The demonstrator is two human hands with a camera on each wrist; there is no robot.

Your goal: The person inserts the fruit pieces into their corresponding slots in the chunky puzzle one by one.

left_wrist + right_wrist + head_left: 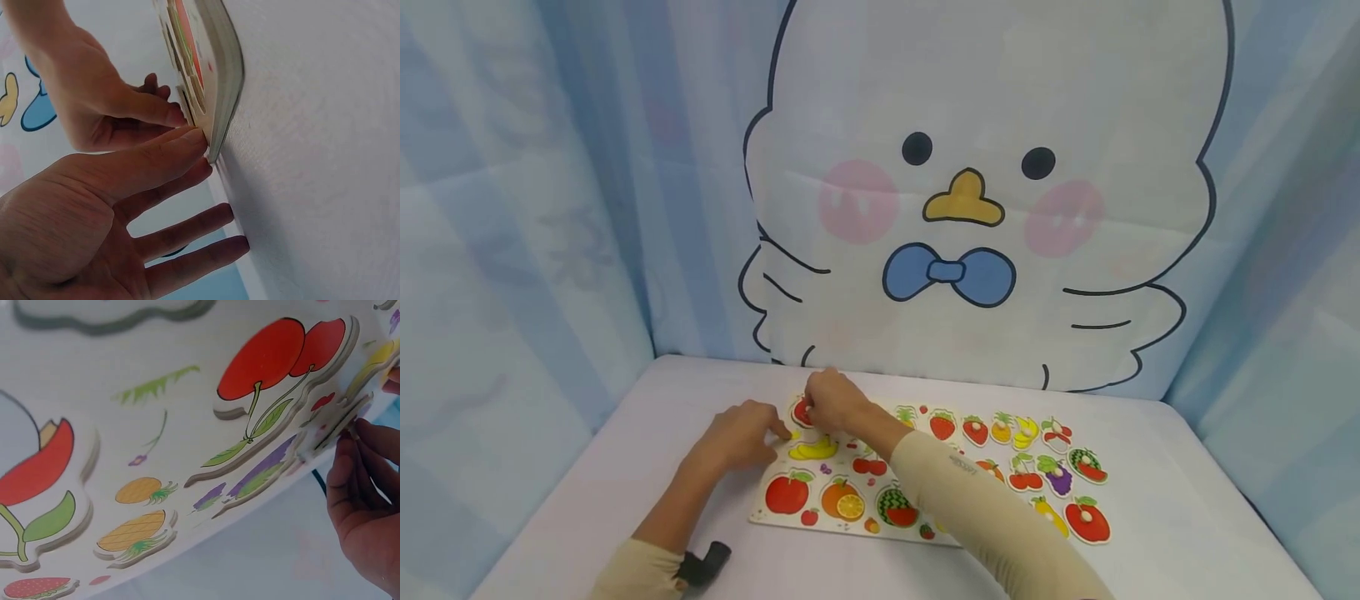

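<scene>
A white fruit puzzle board (842,462) with printed fruits lies on the table. My right hand (837,402) bends over its far left corner and pinches a piece there, beside a red round fruit (801,412); the fingers cover most of what they hold. At the left edge is my left hand (741,435). In the left wrist view, its thumb lies on top of the board (228,69) and the index finger is at the edge, with the other fingers spread. Close by are a banana (812,450) and a red apple (787,495).
Several loose fruit pieces, among them an apple piece (1087,522), a grape piece (1056,477) and a watermelon piece (1087,467), lie on the white table (1180,500) to the right. A curtain (700,208) with a cartoon chick stands behind.
</scene>
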